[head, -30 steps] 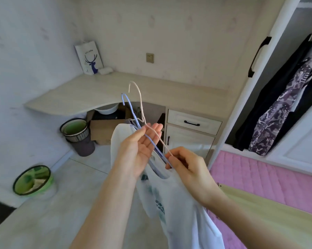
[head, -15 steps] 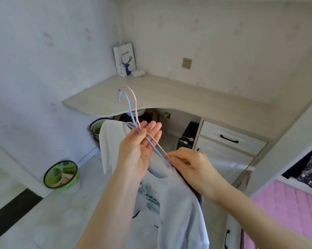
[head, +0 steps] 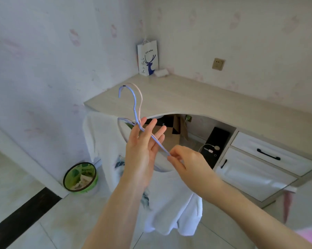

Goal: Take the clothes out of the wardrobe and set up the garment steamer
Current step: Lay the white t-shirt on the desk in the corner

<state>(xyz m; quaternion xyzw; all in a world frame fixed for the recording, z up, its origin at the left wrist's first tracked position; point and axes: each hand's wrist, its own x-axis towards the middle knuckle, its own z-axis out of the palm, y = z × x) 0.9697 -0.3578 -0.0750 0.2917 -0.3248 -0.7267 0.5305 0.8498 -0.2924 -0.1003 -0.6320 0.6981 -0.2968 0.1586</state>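
Observation:
A white printed T-shirt hangs in front of me from two thin hangers, a blue hanger and a pink hanger, whose hooks lie close together. My left hand holds both hangers at the neck between thumb and forefinger, the other fingers straight. My right hand pinches the blue hanger's sloping arm just above the shirt collar. No wardrobe and no garment steamer appear in this view.
A pale corner desk stands ahead with a paper bag on it and a wall socket above. Drawers are at right; a cardboard box and black box sit underneath. A green bin is on the floor, left.
My view has swung left, so the wardrobe and its hanging clothes have left the frame. The two hanger hooks have come closer together; both hands keep their hold.

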